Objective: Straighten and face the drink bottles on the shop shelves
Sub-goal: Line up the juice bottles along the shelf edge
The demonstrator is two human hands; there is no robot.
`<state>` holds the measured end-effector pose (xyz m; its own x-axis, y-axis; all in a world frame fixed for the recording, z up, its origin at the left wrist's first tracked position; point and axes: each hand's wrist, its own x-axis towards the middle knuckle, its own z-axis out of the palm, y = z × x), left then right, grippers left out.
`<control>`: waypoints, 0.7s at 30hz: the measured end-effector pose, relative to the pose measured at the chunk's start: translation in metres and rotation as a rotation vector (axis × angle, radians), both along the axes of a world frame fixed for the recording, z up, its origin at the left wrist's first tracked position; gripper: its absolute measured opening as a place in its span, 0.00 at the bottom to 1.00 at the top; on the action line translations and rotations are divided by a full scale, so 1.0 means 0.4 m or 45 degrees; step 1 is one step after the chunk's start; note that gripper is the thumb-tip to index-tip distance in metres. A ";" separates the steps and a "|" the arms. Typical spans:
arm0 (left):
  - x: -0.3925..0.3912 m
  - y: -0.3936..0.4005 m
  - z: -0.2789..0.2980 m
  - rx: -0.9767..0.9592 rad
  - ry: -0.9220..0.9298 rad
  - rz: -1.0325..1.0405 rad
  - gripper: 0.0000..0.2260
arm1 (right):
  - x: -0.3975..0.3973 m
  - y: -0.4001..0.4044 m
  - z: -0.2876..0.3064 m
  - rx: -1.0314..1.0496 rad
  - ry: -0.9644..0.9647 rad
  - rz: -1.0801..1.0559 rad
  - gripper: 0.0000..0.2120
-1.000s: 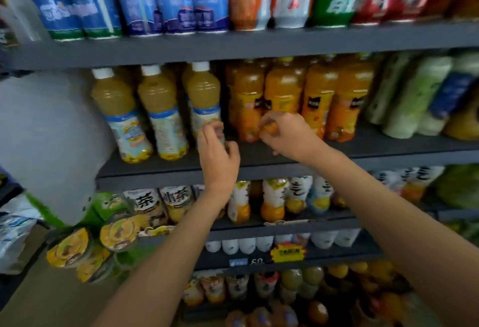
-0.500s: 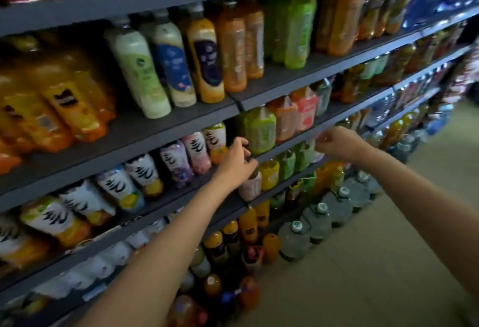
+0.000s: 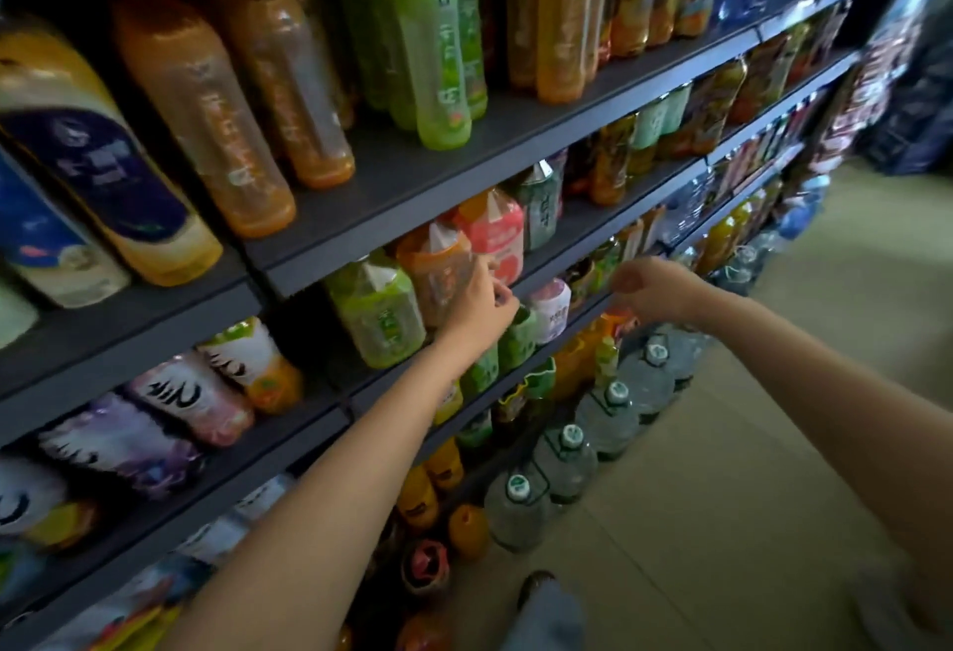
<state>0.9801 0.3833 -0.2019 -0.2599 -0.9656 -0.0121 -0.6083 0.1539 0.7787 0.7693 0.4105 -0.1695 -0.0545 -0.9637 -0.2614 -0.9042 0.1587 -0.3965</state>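
Person, head-cam view: two bare forearms, no sleeves, watch or rings visible; left hand (image 3: 477,310), right hand (image 3: 655,289). Grey-blue fabric trouser knee (image 3: 544,619) at 6 o'clock.

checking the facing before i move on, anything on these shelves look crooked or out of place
Nothing clearly stands out. The bottles lean in this wide-angle view, but row by row they lean alike. The left hand rests on the orange bottle, beside the green bottle and pink bottle; none is toppled.
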 end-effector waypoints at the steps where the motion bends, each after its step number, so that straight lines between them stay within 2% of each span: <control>1: -0.029 -0.035 -0.006 0.004 -0.007 -0.001 0.20 | -0.029 -0.037 0.004 0.005 0.010 -0.020 0.16; 4: -0.106 -0.127 -0.012 -0.005 -0.030 -0.010 0.19 | -0.104 -0.134 0.006 -0.037 0.008 -0.059 0.17; 8: -0.194 -0.226 -0.004 0.021 -0.094 -0.047 0.24 | -0.178 -0.235 -0.025 -0.029 -0.057 -0.077 0.19; 12: -0.271 -0.313 0.003 -0.033 -0.122 -0.065 0.27 | -0.249 -0.356 -0.054 -0.040 -0.269 -0.195 0.30; 15: -0.341 -0.366 -0.004 -0.045 -0.097 -0.060 0.26 | -0.300 -0.456 -0.082 -0.102 -0.315 -0.170 0.36; 18: -0.416 -0.433 -0.025 0.012 -0.129 0.043 0.27 | -0.357 -0.566 -0.105 -0.183 -0.454 -0.170 0.38; 21: -0.497 -0.477 -0.050 0.125 -0.184 0.208 0.26 | -0.426 -0.668 -0.124 -0.156 -0.643 -0.261 0.40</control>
<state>0.7812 0.1925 -0.2220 -0.0894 -0.9870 -0.1334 -0.7251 -0.0274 0.6881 0.5990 0.1433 -0.2189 -0.1412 -0.9715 -0.1904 -0.5526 0.2369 -0.7990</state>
